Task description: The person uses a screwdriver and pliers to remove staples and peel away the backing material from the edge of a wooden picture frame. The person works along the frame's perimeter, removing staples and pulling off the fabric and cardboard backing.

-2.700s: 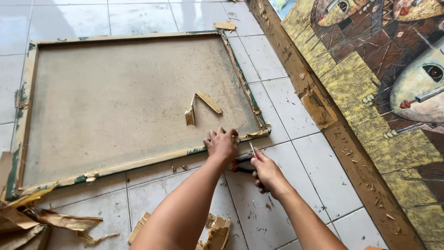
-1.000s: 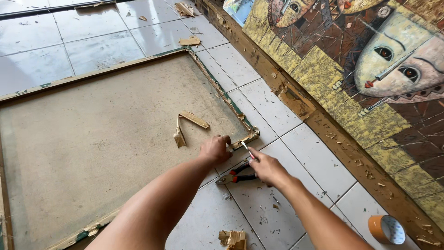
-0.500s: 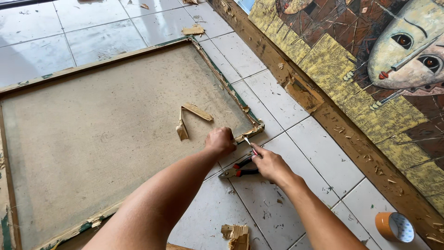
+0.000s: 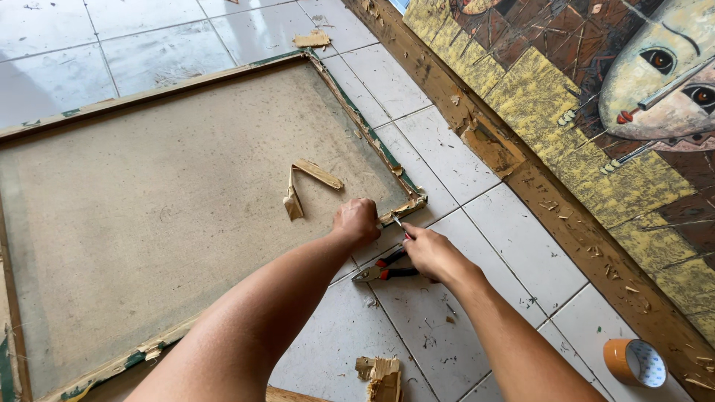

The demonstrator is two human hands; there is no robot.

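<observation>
Floor view, looking down. The canvas (image 4: pixel 149 216) lies face down on the tiled floor (image 4: pixel 491 246), its near right corner (image 4: pixel 411 205) ragged, with paper edging lifted and torn. A large painting (image 4: pixel 596 112) in a wooden frame runs along the right side, well apart from the hands.

The left hand (image 4: pixel 357 221) is closed into a loose fist and presses on the canvas edge just beside that corner; whether it pinches anything cannot be told. The right hand (image 4: pixel 430 251) is curled around a thin metal tool (image 4: pixel 400 224), whose tip points at the corner. Pliers (image 4: pixel 387 268) with red and black handles lie on the tile, partly under the right hand, not gripped.

Risks, as judged from this position: the tool tip sits close to the left knuckles, so a slip under force could jab that hand. Prying at too steep an angle could tear the canvas rather than lift the edging. The pliers under the wrist could skid and upset the right hand's bracing.

Small items: a folded paper strip (image 4: pixel 305 186) on the canvas, a tape roll (image 4: pixel 634 362) at lower right, and paper scraps (image 4: pixel 380 372) near the bottom edge.
</observation>
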